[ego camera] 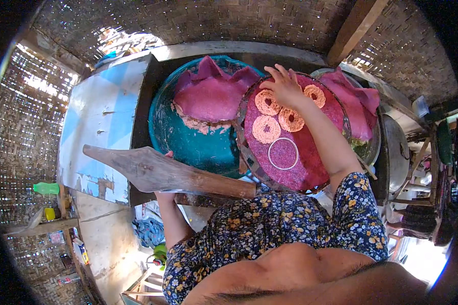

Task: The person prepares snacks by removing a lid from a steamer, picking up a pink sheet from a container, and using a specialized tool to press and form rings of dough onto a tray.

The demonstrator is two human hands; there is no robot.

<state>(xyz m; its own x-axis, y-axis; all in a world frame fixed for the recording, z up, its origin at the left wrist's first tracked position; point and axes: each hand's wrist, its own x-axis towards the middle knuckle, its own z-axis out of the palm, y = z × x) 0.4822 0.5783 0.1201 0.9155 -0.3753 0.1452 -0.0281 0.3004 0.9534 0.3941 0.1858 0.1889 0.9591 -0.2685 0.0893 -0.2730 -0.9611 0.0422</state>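
Observation:
My right hand (284, 87) is over the far part of a round woven tray (241, 139) lined with dark pink cloth, its fingers spread above a lacy orange ring of dough (267, 102). More such rings (266, 129) lie around it, some touching. A thin metal ring (283, 153) lies on the cloth nearer to me. Most of my left hand (165, 196) is hidden under a large wooden tool (168, 171) with a broad middle and a thick shaft; whether it grips the tool does not show.
A teal basin (198, 152) on the left holds pinkish dough partly covered by pink cloth (213, 95). Behind the tray on the right stands another basin with pink cloth (353, 103). A blue and white painted board (99, 133) is at the left, a metal pot (396, 152) at the far right.

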